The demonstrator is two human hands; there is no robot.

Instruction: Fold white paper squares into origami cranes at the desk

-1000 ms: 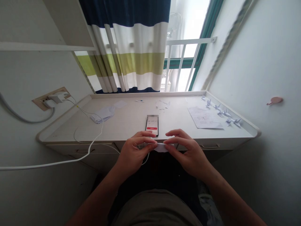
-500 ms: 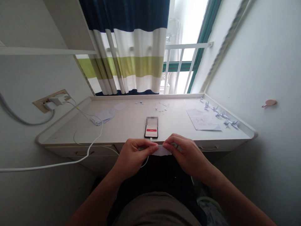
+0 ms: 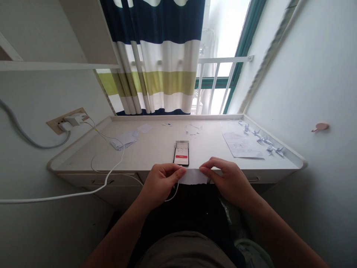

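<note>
both hands [image 3: 195, 181] have spread the paper strip [image 3: 193, 177] wider apart.

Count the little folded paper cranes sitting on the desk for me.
About 6 paper cranes, in a line along the desk's right rim beside the printed sheet. They are small, so some may be missed.

White desk [image 3: 156, 149] w/ striped curtain [image 3: 158, 70], bright window [image 3: 225, 41].

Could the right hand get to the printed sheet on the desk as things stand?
Probably yes: the printed sheet lies flat on the desk beyond the right hand with nothing between, though that hand pinches the small paper.
</note>
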